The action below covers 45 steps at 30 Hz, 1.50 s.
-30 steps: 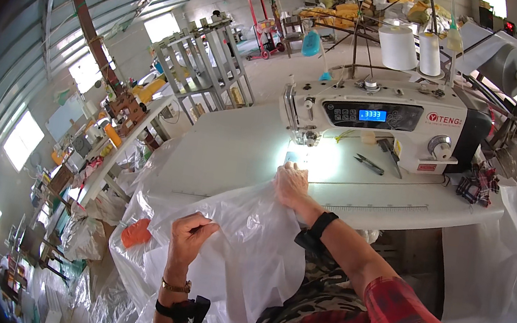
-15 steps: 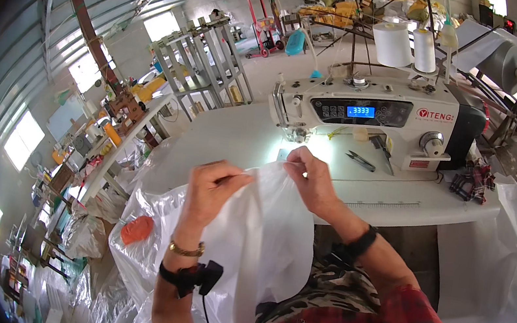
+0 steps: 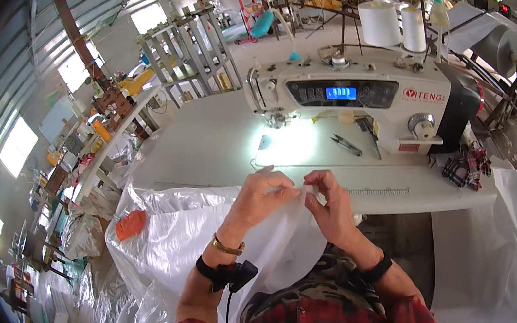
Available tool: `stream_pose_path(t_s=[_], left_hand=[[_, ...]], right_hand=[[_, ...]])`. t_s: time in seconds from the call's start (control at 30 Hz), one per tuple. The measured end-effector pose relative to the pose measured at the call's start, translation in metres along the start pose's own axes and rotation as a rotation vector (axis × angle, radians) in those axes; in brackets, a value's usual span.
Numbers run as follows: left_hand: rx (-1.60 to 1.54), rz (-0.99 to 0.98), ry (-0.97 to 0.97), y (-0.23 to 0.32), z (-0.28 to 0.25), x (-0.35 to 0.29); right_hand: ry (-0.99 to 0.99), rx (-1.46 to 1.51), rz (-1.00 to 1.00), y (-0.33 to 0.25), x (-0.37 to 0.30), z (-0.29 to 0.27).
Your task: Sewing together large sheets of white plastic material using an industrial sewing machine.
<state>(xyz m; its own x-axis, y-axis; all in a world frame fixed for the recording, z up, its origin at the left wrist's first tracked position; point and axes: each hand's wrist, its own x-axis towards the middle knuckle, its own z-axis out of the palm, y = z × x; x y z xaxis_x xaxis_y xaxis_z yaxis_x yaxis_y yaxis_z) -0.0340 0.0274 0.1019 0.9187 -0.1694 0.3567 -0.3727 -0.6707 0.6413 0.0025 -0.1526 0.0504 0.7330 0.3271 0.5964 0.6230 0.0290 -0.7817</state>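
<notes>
Both of my hands pinch the upper edge of a sheet of thin white plastic material (image 3: 278, 230), close together just in front of the sewing table's near edge. My left hand (image 3: 262, 195) grips it with thumb and forefinger. Touching the same edge from the other side, my right hand (image 3: 330, 208) is closed on it as well. The sheet hangs down over my lap and spreads left in shiny folds. Beyond my hands stands a white sewing machine (image 3: 353, 99) with a lit blue display. Its lamp shines on the bare needle area.
Thread snips (image 3: 346, 145) and another dark tool (image 3: 368, 136) lie beneath the machine's arm. A plaid cloth (image 3: 467, 170) sits at the table's right end, beside more white sheeting (image 3: 496, 254). Big thread cones (image 3: 379, 25) stand behind. An orange lump (image 3: 130, 225) rests on the left plastic.
My hands have come closer together and moved toward me and to the right, drawing the sheet's edge away from the needle area. The view has shifted slightly.
</notes>
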Motion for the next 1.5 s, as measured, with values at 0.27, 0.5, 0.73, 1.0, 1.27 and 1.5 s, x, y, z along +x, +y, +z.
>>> stream_pose_path(t_s=[0.27, 0.5, 0.73, 1.0, 1.27, 1.5], left_hand=[[-0.094, 0.096, 0.098, -0.008, 0.002, -0.003], [-0.038, 0.023, 0.111, -0.003, -0.002, -0.014], [-0.038, 0.038, 0.127, 0.002, -0.003, -0.018], [-0.117, 0.067, 0.176, -0.002, 0.001, -0.016], [-0.176, 0.019, 0.145, -0.007, 0.0, -0.019], [-0.252, -0.012, 0.106, -0.009, -0.002, -0.02]], right_hand=[[0.001, 0.558, 0.277, 0.01, -0.01, 0.016], [-0.007, 0.418, 0.237, -0.001, -0.015, 0.019], [-0.053, 0.328, 0.291, -0.008, -0.017, 0.015], [-0.073, 0.367, 0.284, -0.013, -0.007, 0.011], [-0.103, 0.209, 0.36, -0.022, -0.004, 0.009], [-0.066, 0.135, 0.268, -0.023, -0.006, 0.01]])
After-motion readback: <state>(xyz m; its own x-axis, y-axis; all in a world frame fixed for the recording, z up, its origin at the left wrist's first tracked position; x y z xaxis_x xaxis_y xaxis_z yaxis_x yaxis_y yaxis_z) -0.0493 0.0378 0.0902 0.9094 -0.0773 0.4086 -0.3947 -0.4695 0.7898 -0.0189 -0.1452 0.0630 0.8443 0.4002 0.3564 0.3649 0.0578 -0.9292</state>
